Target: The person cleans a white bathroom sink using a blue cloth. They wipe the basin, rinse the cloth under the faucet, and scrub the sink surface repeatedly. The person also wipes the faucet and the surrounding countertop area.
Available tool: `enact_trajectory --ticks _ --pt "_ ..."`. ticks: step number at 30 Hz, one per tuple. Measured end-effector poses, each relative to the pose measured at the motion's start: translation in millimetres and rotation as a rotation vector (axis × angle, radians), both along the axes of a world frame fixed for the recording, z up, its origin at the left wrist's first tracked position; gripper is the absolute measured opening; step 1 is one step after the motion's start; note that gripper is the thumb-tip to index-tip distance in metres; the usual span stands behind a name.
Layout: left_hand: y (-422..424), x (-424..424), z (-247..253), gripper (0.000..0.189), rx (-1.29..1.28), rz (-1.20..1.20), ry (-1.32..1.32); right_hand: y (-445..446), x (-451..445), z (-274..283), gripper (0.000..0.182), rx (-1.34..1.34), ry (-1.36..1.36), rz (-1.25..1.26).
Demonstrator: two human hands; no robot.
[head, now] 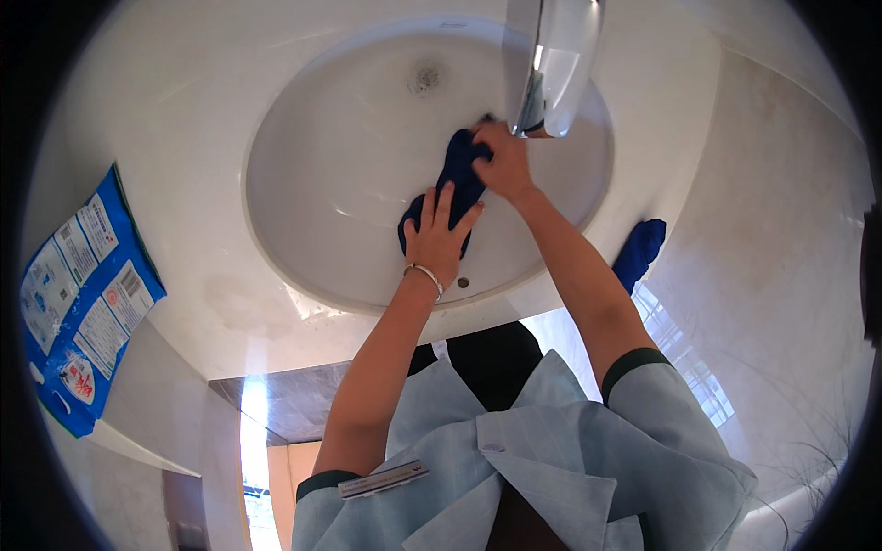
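Note:
A wet-looking dark blue sock (463, 162) lies stretched across the white oval washbasin (324, 158). My left hand (437, 231), with a bracelet at the wrist, holds the sock's near part down against the basin wall, its fingers spread over the fabric. At the far end, my right hand (506, 158) has its fingers curled on the sock and is slightly blurred. A small dark bit of cloth shows beyond those fingertips. Another blue bunched cloth, sock-like, (639, 253) rests on the counter at right, partly behind my right forearm.
A chrome faucet (561, 76) reaches over the basin just above my right hand. The drain (425, 77) sits at the basin's far side, and a small round hole (463, 282) is near the front rim. A blue printed plastic packet (89, 296) lies on the counter (200, 206) at left.

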State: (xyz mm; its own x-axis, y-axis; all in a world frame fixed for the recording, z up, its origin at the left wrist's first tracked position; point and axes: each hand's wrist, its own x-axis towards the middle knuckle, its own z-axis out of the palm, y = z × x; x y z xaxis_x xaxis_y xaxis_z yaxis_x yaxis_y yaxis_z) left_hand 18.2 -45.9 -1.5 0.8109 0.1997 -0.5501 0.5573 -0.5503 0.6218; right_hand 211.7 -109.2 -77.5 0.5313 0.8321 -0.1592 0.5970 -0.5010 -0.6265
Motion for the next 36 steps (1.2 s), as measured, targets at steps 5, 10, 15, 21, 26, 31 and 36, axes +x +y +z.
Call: enact_trajectory --ticks 5,10,15,21,26,31,36 --pt "-2 -12 -10 0.06 -0.056 -0.368 0.207 0 -90 62 0.015 -0.167 0.161 0.246" --pt "-8 7 -6 0.056 0.027 -0.232 0.102 11 -9 -5 0.01 0.019 -0.265 0.306" --pt "-9 -7 -15 0.055 -0.053 -0.233 0.22 -6 -100 43 0.014 -0.016 0.069 0.139" --pt "1 0 -7 0.047 -0.035 -0.121 -0.001 12 -7 -33 0.012 0.077 -0.246 0.138" --pt "11 -4 -14 0.074 0.077 0.375 0.119 3 11 -49 0.017 0.154 0.35 -0.403" --pt "17 -6 -8 0.043 -0.026 0.028 0.22 0 50 -56 0.013 0.319 0.714 -0.724" --pt "10 -2 3 0.026 0.19 0.021 -0.215 23 32 -32 0.029 0.177 -0.023 -0.143"
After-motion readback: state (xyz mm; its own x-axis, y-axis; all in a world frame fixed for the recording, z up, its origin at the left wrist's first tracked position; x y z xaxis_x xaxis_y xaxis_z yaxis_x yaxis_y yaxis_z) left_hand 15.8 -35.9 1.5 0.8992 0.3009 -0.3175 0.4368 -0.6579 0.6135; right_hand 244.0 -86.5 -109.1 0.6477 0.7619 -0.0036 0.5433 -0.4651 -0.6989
